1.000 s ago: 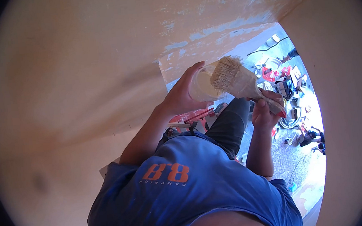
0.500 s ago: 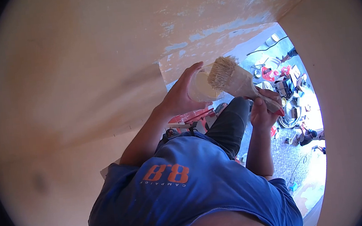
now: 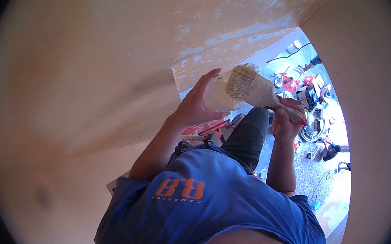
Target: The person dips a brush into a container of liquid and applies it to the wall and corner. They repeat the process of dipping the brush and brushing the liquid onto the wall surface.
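Observation:
My left hand (image 3: 195,102) is wrapped around a clear plastic tub (image 3: 213,102) holding something pale, perhaps paint, with the thumb along its far side. A wide paintbrush (image 3: 261,94) with cream, crusted bristles lies across the tub's mouth in this view, the bristle tips right at the rim. Its red-ended handle is gripped in my right hand (image 3: 288,116), thumb on top and fingers curled underneath. Part of the tub's opening is hidden behind the bristles.
A patchy, partly coated wall (image 3: 237,17) rises ahead, and another wall (image 3: 376,117) with a crack stands at the right. Far below, the floor holds tools, red containers (image 3: 290,83) and a white bucket (image 3: 294,46). A person (image 3: 330,151) is down there too. Red metalwork (image 3: 208,128) lies under my left arm.
Both hands, the tub and the paintbrush stay almost in place, with only a slight downward shift of the brush. The person on the floor below has moved a little.

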Tool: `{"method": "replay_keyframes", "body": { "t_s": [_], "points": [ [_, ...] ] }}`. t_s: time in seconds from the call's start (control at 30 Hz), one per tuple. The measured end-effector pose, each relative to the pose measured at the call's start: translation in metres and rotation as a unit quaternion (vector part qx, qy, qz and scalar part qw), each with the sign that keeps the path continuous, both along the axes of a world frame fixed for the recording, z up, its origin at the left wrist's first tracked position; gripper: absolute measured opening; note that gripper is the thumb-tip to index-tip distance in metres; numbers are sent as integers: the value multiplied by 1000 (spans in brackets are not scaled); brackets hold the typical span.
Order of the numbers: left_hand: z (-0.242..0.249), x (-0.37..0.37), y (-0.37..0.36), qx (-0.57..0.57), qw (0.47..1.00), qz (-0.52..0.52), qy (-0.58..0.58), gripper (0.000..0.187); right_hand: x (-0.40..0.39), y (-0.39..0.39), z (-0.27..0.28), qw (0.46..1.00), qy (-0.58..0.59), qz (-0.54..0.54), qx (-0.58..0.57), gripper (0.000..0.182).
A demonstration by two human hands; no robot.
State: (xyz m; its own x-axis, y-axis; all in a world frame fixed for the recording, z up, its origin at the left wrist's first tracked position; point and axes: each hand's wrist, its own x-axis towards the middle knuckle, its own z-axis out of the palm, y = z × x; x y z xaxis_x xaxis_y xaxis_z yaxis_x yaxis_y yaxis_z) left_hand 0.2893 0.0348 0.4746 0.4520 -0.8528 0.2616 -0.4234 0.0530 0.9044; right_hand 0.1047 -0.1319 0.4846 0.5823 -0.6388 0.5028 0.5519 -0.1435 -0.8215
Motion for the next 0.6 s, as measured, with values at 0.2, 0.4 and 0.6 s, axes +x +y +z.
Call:
{"method": "replay_keyframes", "body": {
  "t_s": [0.2,0.4,0.6],
  "points": [
    [0,-1,0,-6,1000,-1,-5,101,0,1,5,1000,1,11,7,26],
    [-1,0,0,-2,1000,2,-3,102,2,3,5,1000,0,4,14,25],
    [-1,1,1,4,1000,1,9,102,5,1,4,1000,-1,0,20,25]
  ]
}}
